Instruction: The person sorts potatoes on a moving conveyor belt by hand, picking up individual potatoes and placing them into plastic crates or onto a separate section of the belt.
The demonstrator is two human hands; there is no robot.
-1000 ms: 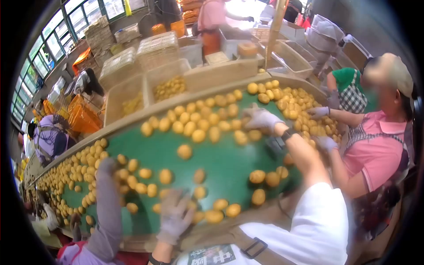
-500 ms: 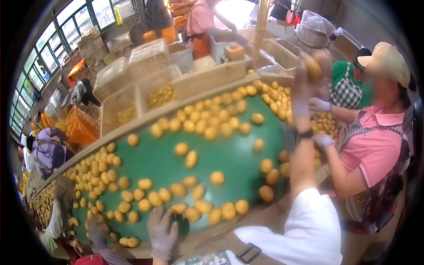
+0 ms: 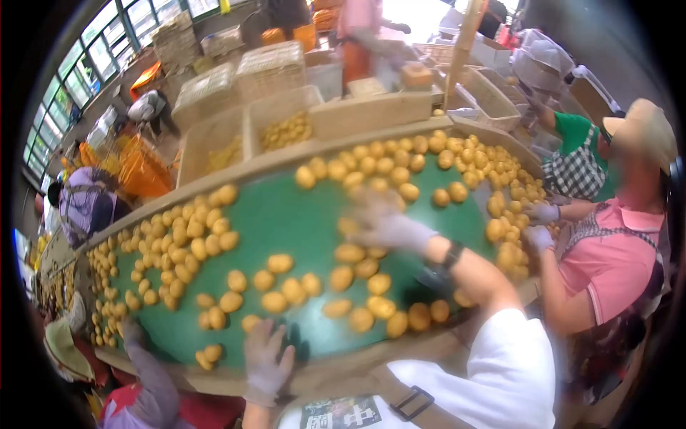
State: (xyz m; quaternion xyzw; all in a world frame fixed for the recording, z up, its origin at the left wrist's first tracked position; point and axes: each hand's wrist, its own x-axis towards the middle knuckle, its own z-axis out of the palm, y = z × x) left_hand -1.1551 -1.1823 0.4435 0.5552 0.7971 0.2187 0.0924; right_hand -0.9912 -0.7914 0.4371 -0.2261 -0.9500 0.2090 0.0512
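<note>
Potatoes (image 3: 349, 253) lie around the blurred right hand (image 3: 389, 220), its grip unclear, and just beyond the loosely spread left hand (image 3: 267, 359).

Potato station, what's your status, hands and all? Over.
Right hand blurred, among scattered potatoes. Left hand open, at near edge of green belt. Co-worker's sleeve to left.

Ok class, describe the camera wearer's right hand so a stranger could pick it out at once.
Find the green belt strewn with potatoes. From the near side, a white-sleeved arm reaches over it, ending in the gloved right hand. Unlike the gloved left hand, it shows a dark band at its wrist.
</note>
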